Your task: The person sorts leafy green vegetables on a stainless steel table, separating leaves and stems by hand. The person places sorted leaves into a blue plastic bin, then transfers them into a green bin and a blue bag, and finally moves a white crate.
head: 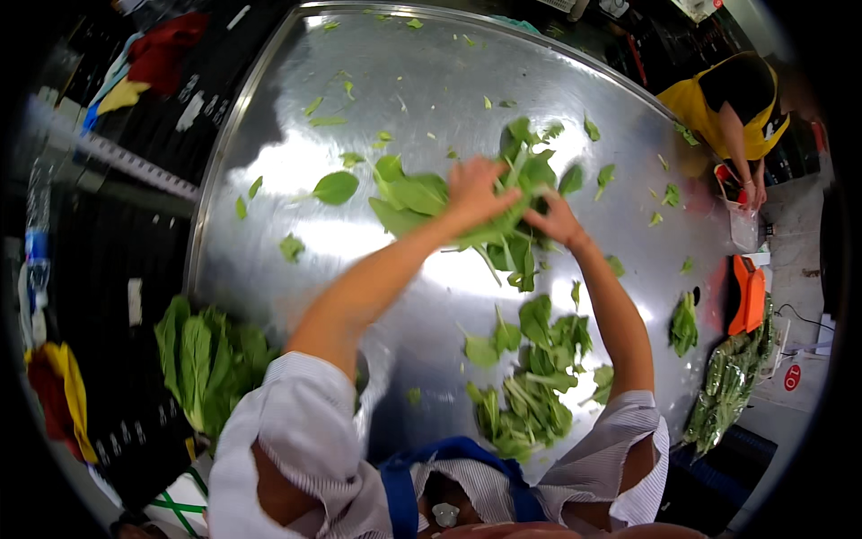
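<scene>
My left hand (477,192) lies over a bunch of leafy greens (421,195) at the middle of a stainless steel table (377,74); the hand is blurred, and whether its fingers grip the leaves cannot be told. Close to its right, my right hand (555,217) touches the right side of the greens, thumb and fingers around some leaves and stems. Part of the bunch is hidden under both hands. Nearer my body lies a loose pile of leaves and stems (528,404). A single leaf (335,188) rests left of the bunch.
Leaf scraps dot the table. At left, a large bunch of greens (202,364) stands by black crates (101,263). At right are an orange tool (746,295), a small bunch of greens (684,325) and plastic-wrapped greens (727,384). A person (734,114) works beyond the right edge.
</scene>
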`<action>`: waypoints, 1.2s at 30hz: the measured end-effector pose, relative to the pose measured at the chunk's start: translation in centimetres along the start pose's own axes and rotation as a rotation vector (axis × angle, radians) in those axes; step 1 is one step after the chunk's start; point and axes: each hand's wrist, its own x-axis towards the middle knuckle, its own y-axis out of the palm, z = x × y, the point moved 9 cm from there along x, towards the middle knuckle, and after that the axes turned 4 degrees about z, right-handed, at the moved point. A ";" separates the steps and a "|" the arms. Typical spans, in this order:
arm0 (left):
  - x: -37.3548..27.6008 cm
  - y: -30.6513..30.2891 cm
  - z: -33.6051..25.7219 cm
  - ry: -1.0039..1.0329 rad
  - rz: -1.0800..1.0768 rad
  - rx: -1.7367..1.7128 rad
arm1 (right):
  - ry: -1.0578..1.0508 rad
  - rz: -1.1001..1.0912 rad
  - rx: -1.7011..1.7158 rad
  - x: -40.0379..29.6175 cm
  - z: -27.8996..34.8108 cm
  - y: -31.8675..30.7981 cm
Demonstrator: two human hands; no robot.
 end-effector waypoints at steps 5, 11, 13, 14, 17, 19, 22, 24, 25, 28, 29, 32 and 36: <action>-18.7 11.0 -14.1 -0.069 0.485 -0.109 | 0.393 0.537 -0.015 -23.9 0.9 0.7; -17.0 3.3 -9.9 -0.119 0.414 -0.425 | 0.544 0.597 0.382 -28.9 -1.2 -5.6; -15.4 -2.7 -1.4 -0.263 -0.026 -0.307 | 0.562 0.252 0.477 -26.5 -4.4 -9.6; -15.8 -6.4 2.0 -0.417 -0.144 -0.418 | 0.540 0.081 0.482 -24.6 -6.1 -10.9; -19.8 -16.8 10.9 -0.610 -0.392 0.293 | 0.567 -0.255 0.440 -20.2 -13.8 -12.5; -23.5 -18.1 16.8 -0.829 -0.428 0.384 | 0.617 -0.354 0.327 -18.1 -17.0 -14.0; -23.9 -17.8 17.7 -1.029 -0.503 0.270 | 0.734 -0.438 0.267 -16.3 -20.6 -16.0; -20.4 -16.2 16.7 -1.040 -0.469 0.243 | 0.766 -0.551 0.031 -15.7 -28.3 -19.5; -19.7 -16.7 16.9 -1.055 -0.497 0.238 | 0.645 -0.591 -0.162 -12.1 -25.7 -19.2; -15.4 -14.4 16.7 -1.057 -0.406 0.308 | 0.376 -0.484 -0.098 -3.6 -23.4 -14.6; -14.7 -14.0 16.3 -1.036 -0.402 0.356 | 0.247 -0.375 -0.106 -1.3 -16.8 -11.2; -10.7 -9.3 10.8 -0.710 -0.541 0.440 | 0.090 -0.223 -0.376 -1.3 -5.1 -5.5; -10.0 -3.9 3.8 -0.377 -0.561 0.482 | -0.241 0.066 -0.405 -5.0 2.9 1.1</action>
